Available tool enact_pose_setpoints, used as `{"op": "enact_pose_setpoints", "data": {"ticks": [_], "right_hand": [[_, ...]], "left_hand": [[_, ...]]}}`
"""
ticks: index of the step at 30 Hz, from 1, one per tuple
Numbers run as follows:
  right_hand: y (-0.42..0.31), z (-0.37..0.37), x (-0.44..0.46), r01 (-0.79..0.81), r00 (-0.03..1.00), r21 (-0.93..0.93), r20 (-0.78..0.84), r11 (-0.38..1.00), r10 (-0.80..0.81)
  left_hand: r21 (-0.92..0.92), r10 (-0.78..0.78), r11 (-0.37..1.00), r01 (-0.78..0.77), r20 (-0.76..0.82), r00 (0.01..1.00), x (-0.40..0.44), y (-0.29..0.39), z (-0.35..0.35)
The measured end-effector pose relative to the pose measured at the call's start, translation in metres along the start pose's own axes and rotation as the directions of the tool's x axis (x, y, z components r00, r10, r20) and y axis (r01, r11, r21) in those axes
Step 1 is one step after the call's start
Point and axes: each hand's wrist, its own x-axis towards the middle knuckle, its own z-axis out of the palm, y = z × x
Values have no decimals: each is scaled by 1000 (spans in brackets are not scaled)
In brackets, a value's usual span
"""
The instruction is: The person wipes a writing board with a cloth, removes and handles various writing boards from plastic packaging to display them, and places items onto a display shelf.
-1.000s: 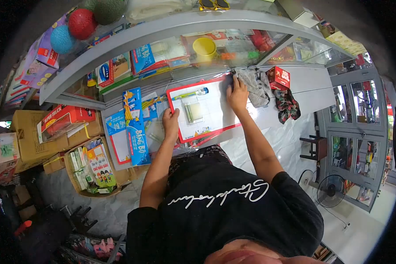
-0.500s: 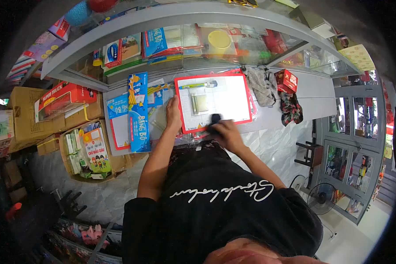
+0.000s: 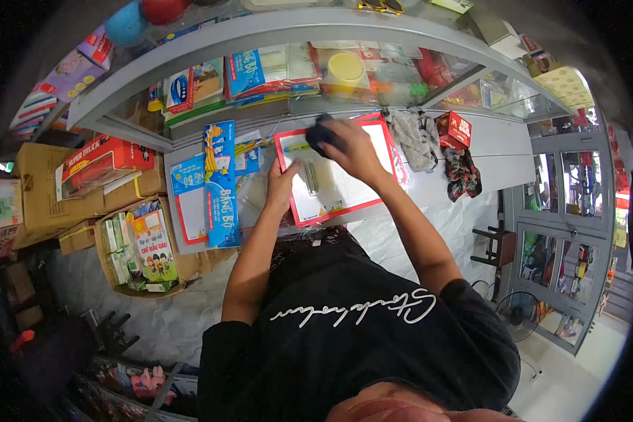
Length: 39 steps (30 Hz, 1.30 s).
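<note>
A red-framed whiteboard (image 3: 352, 188) lies slightly tilted on the grey counter, with a marker pen and a small clear packet showing on its left part. My left hand (image 3: 281, 184) grips the board's left edge, thumb over the frame. In my right hand (image 3: 353, 146) is a bunched dark cloth (image 3: 323, 135), pressed near the board's top edge; it hides part of the frame there. The fingers of the right hand wrap over the cloth. Left of the board lie blue printed packs (image 3: 220, 184) over another red-framed board in its wrapping.
A glass display case (image 3: 288, 77) runs along the back of the counter. To the right are a grey cloth (image 3: 411, 137), a red box (image 3: 455, 131) and a patterned cloth (image 3: 464, 176). Cardboard boxes (image 3: 84, 176) stand left; a fan (image 3: 519, 315) and stool (image 3: 496, 245) are at right.
My right hand has moved the dark cloth from below the board's bottom edge up to its top edge. The board has shifted slightly toward me and tilted; my left hand stays on its edge.
</note>
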Motion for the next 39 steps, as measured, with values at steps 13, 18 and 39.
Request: {"op": "enact_pose_setpoints", "data": {"ticks": [13, 18, 39], "right_hand": [[97, -38, 19, -43, 978, -199, 194, 979, 82], [128, -63, -36, -321, 932, -398, 26, 859, 361], [7, -21, -88, 306, 783, 137, 526, 942, -331]], "left_hand": [[-132, 58, 990, -41, 124, 991, -15, 10, 5], [-254, 13, 967, 25, 146, 989, -8, 0, -3], [-173, -153, 972, 161, 56, 987, -19, 12, 9]]}}
